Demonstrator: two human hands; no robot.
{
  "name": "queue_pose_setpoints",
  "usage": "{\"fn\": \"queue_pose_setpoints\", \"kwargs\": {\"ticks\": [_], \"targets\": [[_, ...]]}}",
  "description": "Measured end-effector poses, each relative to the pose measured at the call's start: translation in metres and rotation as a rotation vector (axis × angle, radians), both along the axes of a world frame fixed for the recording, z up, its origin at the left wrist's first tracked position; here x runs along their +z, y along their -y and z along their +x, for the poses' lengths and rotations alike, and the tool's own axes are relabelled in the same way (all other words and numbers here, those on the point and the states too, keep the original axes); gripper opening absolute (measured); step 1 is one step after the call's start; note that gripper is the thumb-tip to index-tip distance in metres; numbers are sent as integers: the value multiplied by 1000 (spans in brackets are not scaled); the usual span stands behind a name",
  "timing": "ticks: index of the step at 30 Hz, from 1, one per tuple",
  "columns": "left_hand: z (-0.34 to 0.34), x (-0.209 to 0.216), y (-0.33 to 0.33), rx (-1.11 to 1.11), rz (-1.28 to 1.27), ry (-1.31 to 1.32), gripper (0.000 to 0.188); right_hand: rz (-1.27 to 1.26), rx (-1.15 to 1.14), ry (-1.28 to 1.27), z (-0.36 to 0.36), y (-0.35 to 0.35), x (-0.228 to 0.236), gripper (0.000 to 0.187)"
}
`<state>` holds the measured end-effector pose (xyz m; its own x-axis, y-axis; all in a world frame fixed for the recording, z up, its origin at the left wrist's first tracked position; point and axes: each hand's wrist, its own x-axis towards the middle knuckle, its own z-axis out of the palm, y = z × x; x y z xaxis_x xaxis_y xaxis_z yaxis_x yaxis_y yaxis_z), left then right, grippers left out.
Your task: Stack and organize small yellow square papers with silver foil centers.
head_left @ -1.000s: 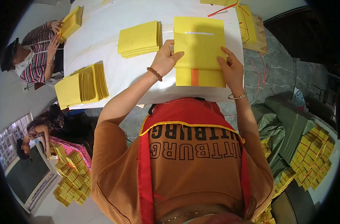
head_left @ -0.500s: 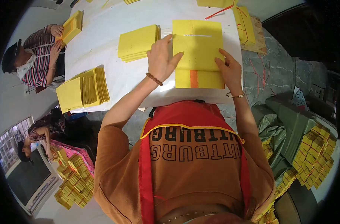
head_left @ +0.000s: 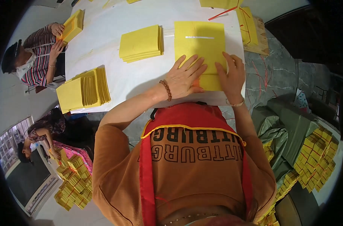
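Left hand (head_left: 187, 77) lies flat on yellow folded paper (head_left: 203, 47); right hand (head_left: 231, 73) rests unclenched, right edge. Probably light, creasable; grip edges.

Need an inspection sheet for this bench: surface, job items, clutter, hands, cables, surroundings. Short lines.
Surface: white table, creased covering.
Job's things: yellow paper piece with a white strip across its upper part; yellow stack to its left; fanned yellow pile at the near left corner.
Clutter: red strip at the far right; red strands on the floor.
Hands: left hand spread over the piece's lower part; right hand at its right edge, grip unclear.
Cables: nothing seen.
Surroundings: two co-workers to the left, one in a striped top; bundled yellow stacks and green sheeting to the right.
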<state>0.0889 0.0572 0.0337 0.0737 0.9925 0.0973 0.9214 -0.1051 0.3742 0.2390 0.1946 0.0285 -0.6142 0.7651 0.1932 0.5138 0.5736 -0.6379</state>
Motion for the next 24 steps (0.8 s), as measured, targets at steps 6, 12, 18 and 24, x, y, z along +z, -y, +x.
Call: {"fn": "queue_pose_setpoints", "kwargs": {"ticks": [6,12,18,24], "targets": [[-1,-2,-1,-1,-69,25,67,305,408,311,26,34,-1,51],[-12,-5,-8,0,-2,112,52,78,424,234,29,25,-6,49],[12,-2,-30,118,107,-274,46,-797,204,-442,30,-7,4,40],[-20,6,-34,111,275,-204,43,-722,-18,-592,29,-9,6,37]]}}
